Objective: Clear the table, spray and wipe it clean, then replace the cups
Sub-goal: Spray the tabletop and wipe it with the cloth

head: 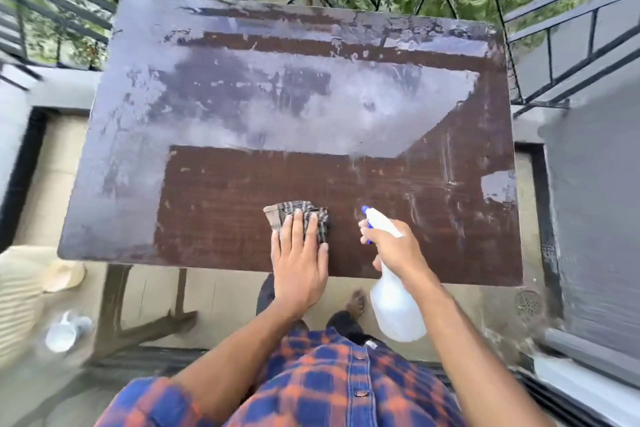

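Where it fills the centre of the view, the brown desk (214, 191) shows a pale, wet sheen from 9 o'clock through 12 to 2 o'clock, with a darker, drier patch toward 6 o'clock. A black metal railing (554, 28) borders the desk from 10 to 3 o'clock, with foliage behind it. At 6 o'clock of the view lies the person's blue-and-orange checked shirt (322, 388). The translucent spray bottle (394, 308) is at 5 o'clock of the desk, its body hanging past the near edge and its blue nozzle pointing toward 11 o'clock. The right hand (394, 246) grips the bottle's neck, fingers curled round it at the trigger. The left hand (299, 253) lies flat at 6 o'clock of the desk, fingers straight and close together, pressing on the striped cloth (298, 218), which rests on the dark patch just beside the bottle's nozzle. Pale cups (65, 333), blurred, sit on the floor (221, 295) at 8 o'clock, beside the desk's leg.
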